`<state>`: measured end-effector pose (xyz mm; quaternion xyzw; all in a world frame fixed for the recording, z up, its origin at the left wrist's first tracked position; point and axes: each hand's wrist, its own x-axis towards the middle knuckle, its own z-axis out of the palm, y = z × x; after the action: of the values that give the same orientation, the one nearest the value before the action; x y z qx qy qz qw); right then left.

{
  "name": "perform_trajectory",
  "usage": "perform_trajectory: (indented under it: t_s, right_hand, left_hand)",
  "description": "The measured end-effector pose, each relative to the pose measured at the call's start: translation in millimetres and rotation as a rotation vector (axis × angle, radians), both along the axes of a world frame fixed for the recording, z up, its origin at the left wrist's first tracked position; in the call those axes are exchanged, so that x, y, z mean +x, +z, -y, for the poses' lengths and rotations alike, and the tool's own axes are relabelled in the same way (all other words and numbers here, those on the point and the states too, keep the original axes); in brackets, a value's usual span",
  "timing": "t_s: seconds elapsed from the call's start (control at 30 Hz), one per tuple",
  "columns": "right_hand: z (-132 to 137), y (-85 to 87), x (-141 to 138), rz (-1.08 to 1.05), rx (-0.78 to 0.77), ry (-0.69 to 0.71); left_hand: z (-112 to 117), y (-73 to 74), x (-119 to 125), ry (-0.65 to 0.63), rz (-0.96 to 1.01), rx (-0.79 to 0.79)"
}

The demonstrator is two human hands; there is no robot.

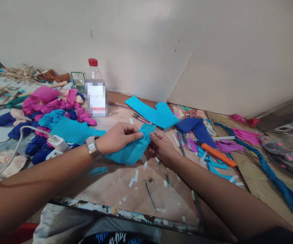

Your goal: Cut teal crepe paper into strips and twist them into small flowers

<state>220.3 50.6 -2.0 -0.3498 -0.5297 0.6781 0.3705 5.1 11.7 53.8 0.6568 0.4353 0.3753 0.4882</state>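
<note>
A long strip of turquoise crepe paper (127, 154) stretches between my hands above the worktable. My left hand (119, 137), with a metal watch on the wrist, pinches its upper edge between thumb and fingers. At the strip's right end, my right hand (163, 145) is closed on the edge, its thumb on top and the other fingers partly hidden. The strip runs back leftward behind my left wrist. Just beyond my hands lie a folded turquoise piece (154, 113) and small scissors (141, 118), partly beneath it.
Pink, blue and peach crumpled paper pieces (44, 98) heap at the left, near a white charger (60, 144) with its cable. A red-capped bottle (93, 71) stands by the wall. At right are an orange utility knife (219, 155), dark blue paper (194, 128) and cardboard (250, 169).
</note>
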Motion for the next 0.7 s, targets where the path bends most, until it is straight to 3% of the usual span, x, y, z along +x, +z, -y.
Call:
perform_trajectory:
  t_s: [0.4, 0.7]
  right_hand:
    - [1, 8.5, -3, -0.136, -0.013, -0.115]
    - [1, 11.4, -2, -0.136, 0.008, -0.106]
  left_hand:
    - [3, 2.1, 0, -0.126, -0.063, -0.055]
    - [4, -0.4, 1, -0.159, -0.045, -0.09]
